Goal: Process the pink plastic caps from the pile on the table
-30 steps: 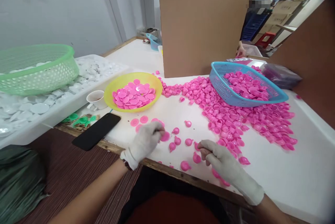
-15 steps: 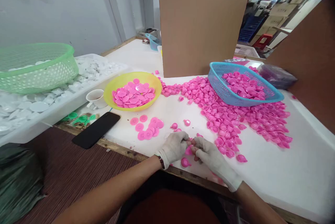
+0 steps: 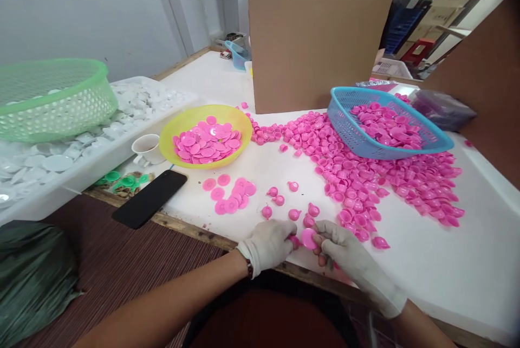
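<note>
Right Hand [image 3: 345,250] Pinches Pink Disc [image 3: 309,238] Beside Left Hand [image 3: 270,244]

At the lower centre of the frame, two hands in pale gloves with bare fingertips work just above the near edge of a white tabletop [image 3: 426,261]. The right hand's grip is closed on the pink disc, which shows its flat face between the two hands. The left hand has its fingers curled, and a small pink cup [image 3: 294,242] shows at their tips; whether that grip is pressed on the cup cannot be told.

Loose pink cups [image 3: 294,214] lie scattered just above the hands. Left of them, near the centre, a cluster of flat pink discs [image 3: 231,205] rests on the tabletop, some overlapping. Above the cluster, a yellow bowl [image 3: 167,145] holds many more discs.

A broad heap of pink cups [image 3: 345,174] spreads across the right half, with a blue basket [image 3: 365,145] of pink pieces [image 3: 390,126] resting on it. A tall cardboard panel [image 3: 317,33] stands at upper centre.

On the left, a black smartphone [image 3: 150,199] lies below a white mug [image 3: 147,148], near green pieces [image 3: 128,181]. A green basket [image 3: 60,115] sits among white pieces [image 3: 57,162] in a white tray [image 3: 81,174].
</note>
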Available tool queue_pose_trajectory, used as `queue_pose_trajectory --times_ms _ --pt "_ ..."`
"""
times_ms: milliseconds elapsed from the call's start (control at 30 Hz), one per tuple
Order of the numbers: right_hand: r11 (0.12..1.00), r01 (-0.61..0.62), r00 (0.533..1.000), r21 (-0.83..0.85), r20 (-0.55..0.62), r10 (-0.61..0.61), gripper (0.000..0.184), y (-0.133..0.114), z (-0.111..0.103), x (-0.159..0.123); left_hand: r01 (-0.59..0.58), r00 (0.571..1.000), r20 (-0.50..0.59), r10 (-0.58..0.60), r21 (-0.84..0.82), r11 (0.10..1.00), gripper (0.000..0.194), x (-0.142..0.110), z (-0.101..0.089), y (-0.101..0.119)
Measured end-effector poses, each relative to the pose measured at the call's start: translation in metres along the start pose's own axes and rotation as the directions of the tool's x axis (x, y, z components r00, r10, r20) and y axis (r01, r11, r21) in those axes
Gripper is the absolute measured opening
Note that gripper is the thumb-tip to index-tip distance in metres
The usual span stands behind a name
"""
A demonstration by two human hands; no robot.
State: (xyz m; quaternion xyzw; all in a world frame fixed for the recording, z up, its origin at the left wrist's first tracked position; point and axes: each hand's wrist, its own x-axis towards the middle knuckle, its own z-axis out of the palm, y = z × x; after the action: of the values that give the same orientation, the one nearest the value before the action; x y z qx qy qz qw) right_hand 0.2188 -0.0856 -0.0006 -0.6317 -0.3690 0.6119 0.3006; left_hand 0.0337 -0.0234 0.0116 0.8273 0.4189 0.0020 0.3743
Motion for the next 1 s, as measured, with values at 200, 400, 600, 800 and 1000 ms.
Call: queue_pose_trajectory --times_ms 200,400,600,800,1000 --pt "0.996 -0.078 0.997 0.043 -0.004 0.079 0.025 -0.002 0.01 0.005 0.191 0.98 0.056 -0.191 -0.535 0.823 0.023 -0.001 -0.005 -0.006" --pt "0.997 -0.072 0.995 0.038 0.072 0.069 0.013 0.002 0.025 0.022 0.331 0.943 0.226 -0.243 -0.684 0.65 0.001 0.01 0.001 -0.007" --pt "0.964 -0.176 0.967 -0.201 0.148 0.208 0.015 -0.012 0.023 0.022 0.43 0.902 0.311 -0.299 -0.703 0.566 0.007 0.019 0.006 -0.009" --pt "0.917 -0.245 0.94 -0.315 0.155 0.304 0.008 -0.013 0.02 0.029 0.406 0.913 0.233 -0.335 -0.593 0.695 0.012 0.022 0.003 -0.006" --pt "0.916 -0.292 0.891 -0.275 0.269 0.365 0.012 -0.028 0.017 0.031 0.42 0.908 0.263 -0.328 -0.556 0.717 0.008 0.022 0.005 -0.01"
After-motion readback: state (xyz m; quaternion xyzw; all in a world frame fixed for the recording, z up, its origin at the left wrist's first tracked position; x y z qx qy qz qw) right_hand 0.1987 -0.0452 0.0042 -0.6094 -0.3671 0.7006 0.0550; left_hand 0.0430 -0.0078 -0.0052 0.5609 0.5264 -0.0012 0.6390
